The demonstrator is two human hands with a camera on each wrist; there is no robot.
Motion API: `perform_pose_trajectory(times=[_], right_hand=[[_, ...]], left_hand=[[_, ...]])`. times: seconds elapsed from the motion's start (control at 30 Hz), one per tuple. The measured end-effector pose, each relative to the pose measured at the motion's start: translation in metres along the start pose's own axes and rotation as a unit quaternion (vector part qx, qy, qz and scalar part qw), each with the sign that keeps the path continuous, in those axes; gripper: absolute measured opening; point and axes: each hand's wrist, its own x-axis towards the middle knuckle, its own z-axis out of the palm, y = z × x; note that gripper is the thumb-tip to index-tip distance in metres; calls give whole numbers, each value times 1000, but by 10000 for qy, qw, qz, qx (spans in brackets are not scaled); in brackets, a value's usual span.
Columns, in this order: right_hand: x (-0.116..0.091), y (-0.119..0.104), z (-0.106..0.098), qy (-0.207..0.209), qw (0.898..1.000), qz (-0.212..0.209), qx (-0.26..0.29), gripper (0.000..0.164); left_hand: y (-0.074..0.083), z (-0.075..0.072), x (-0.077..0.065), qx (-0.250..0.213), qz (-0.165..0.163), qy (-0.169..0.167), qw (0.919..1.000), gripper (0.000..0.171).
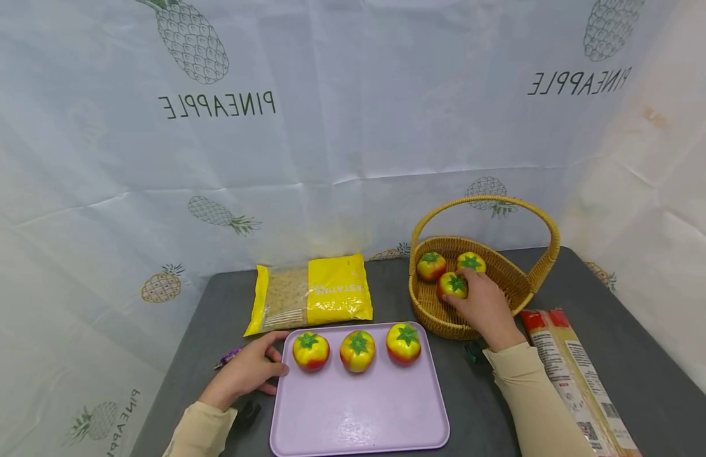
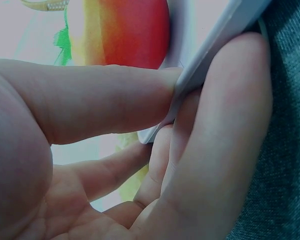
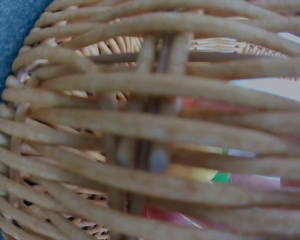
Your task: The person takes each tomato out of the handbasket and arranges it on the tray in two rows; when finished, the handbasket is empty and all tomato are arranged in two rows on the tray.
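Observation:
My left hand (image 1: 249,372) pinches the left rim of a lilac tray (image 1: 359,416), thumb on top and fingers underneath in the left wrist view. Along the tray's far side sit three yellow-red fruits with green star-shaped caps: a left fruit (image 1: 310,359), a middle fruit (image 1: 357,359) and a right fruit (image 1: 404,352). Inside a wicker basket (image 1: 444,327), my right hand (image 1: 489,310) grips a matching fruit (image 1: 451,287) between thumb and fingers. Two more lie behind it, one fruit (image 1: 430,266) and another fruit (image 1: 472,261). Basket weave (image 3: 140,125) hides that hand in the right wrist view.
A yellow pasta bag (image 1: 336,298) lies behind the tray. Right of the basket is a long noodle packet (image 1: 576,381). A small purple wrapper (image 1: 230,357) sits by my left hand. The basket's tall handle (image 1: 484,198) arches over its opening, and a printed curtain (image 1: 353,146) hangs behind the table.

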Motion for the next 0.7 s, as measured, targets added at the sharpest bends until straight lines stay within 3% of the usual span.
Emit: perform_pose_trajectory(times=[0.43,0.7], right_hand=[[-2,0,0,16,9998,-209,14,63],[-17,-13,-16,-57,9999,-128,82,61]], left_hand=[[1,-1,-1,-1,67,-50,10000,71],[0,-3,-1,-23,117,-87,9999,71]])
